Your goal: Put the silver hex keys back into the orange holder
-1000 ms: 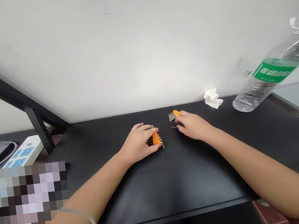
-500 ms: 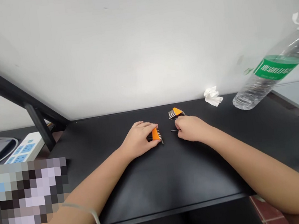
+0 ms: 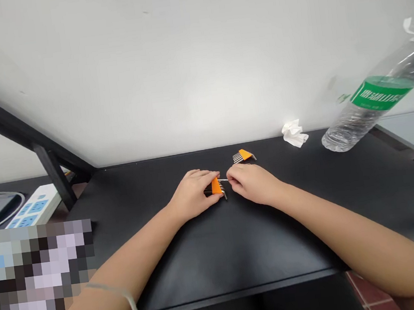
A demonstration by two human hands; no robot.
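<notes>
My left hand (image 3: 195, 193) is closed around an orange and black hex key holder (image 3: 216, 186), with several bent key ends showing on its right side. In my right hand (image 3: 250, 182), the fingers pinch a thin metal hex key (image 3: 222, 179). Its left end meets the top right of the held holder; whether it sits inside a slot I cannot tell. Just behind my right hand, a second orange holder (image 3: 244, 154) with several hex keys lies on the black table (image 3: 237, 252).
A crumpled white tissue (image 3: 295, 134) lies near the wall. To the right stands a clear bottle with a green label (image 3: 380, 93). On the left are a white power strip (image 3: 34, 209), a black metal frame (image 3: 52, 169) and a pale cable (image 3: 128, 298) by my left forearm.
My right hand has moved left with the hex key, bringing its end to the holder in my left hand. The second holder is now less covered. My left hand stays in place.
</notes>
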